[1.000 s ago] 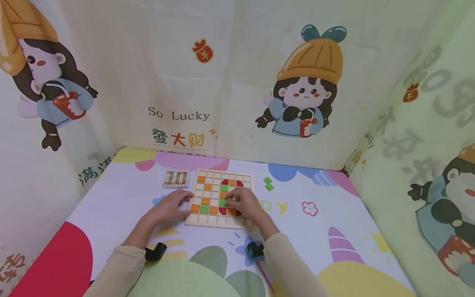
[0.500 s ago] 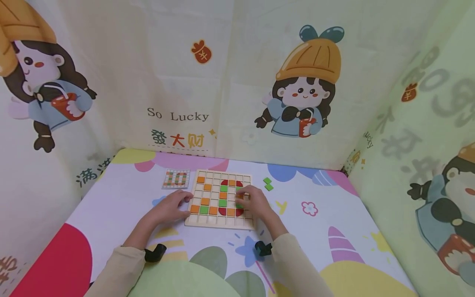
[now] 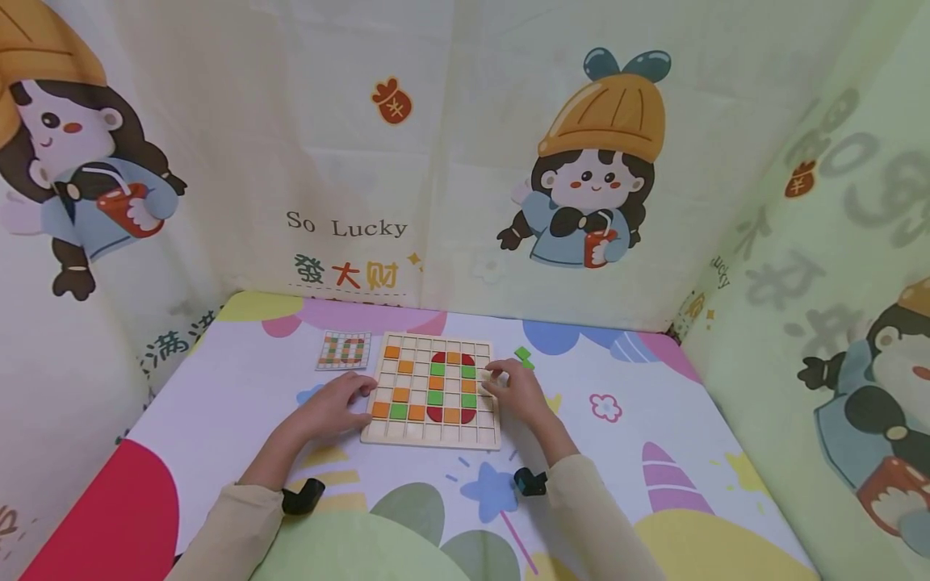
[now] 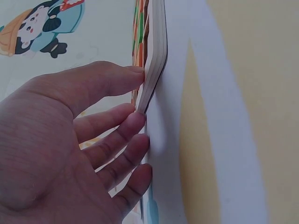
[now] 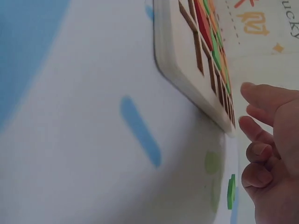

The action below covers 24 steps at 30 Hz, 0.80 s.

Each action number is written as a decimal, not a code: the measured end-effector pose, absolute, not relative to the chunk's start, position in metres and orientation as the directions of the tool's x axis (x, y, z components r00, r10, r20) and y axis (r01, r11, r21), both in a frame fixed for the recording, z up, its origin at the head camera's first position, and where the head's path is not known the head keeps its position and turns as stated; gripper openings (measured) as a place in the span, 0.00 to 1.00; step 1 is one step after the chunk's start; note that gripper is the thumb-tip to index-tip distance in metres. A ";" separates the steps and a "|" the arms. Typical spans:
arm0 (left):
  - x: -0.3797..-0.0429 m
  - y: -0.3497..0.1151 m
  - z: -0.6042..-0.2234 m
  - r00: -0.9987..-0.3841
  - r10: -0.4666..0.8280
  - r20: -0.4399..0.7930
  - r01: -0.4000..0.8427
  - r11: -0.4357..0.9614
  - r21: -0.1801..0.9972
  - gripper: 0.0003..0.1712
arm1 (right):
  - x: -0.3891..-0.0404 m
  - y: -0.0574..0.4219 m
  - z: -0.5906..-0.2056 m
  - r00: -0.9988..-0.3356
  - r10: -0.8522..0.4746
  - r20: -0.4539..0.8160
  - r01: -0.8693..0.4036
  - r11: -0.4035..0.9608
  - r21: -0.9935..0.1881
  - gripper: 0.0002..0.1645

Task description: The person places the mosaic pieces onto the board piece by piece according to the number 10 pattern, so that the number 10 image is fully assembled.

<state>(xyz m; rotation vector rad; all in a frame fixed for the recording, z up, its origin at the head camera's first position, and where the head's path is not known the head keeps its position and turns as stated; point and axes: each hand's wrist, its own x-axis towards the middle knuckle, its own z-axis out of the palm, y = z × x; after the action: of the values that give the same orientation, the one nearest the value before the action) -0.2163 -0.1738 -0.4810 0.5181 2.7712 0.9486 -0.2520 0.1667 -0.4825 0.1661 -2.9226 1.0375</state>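
A wooden grid board (image 3: 429, 436) lies on the table with orange, green and red tiles set in several of its squares. The red corner pieces, with orange and green squares, form a rounded ring (image 3: 468, 386) on its right half. My left hand (image 3: 330, 410) rests at the board's left edge, its thumb and fingertips touching the rim with relaxed fingers. Over the board's right edge hovers my right hand (image 3: 525, 395), fingers loosely bent, with nothing seen between them. Behind that hand, loose green tiles (image 3: 523, 355) lie on the table, partly hidden.
A small printed pattern card (image 3: 343, 350) lies left of the board. The table cover (image 3: 581, 452) carries colourful prints. Curtains with cartoon figures (image 3: 596, 202) hang behind and at both sides. A black wrist camera (image 3: 530, 482) sits on my right wrist, another (image 3: 303, 495) on the left.
My right hand has moved right, from the ring on the board to the board's right edge, uncovering the ring's right side. My left hand has stayed at the left edge.
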 end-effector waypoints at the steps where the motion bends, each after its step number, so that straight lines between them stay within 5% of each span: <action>1: -0.216 -0.174 -0.481 -0.926 0.375 -0.044 0.270 0.737 0.620 0.31 | -0.252 0.168 -0.483 -0.994 -0.081 0.079 -0.112 0.771 -0.627 0.20; 24: -0.214 -0.174 -0.478 -0.927 0.372 -0.038 0.271 0.739 0.617 0.31 | -0.269 0.210 -0.487 -0.993 -0.006 0.115 -0.073 0.801 -0.594 0.22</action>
<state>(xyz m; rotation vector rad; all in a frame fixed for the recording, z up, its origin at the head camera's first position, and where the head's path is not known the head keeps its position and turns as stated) -0.2142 -0.1745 -0.4778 0.5178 2.7792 0.9488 -0.2687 0.2100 -0.4872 0.0637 -2.8790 0.9561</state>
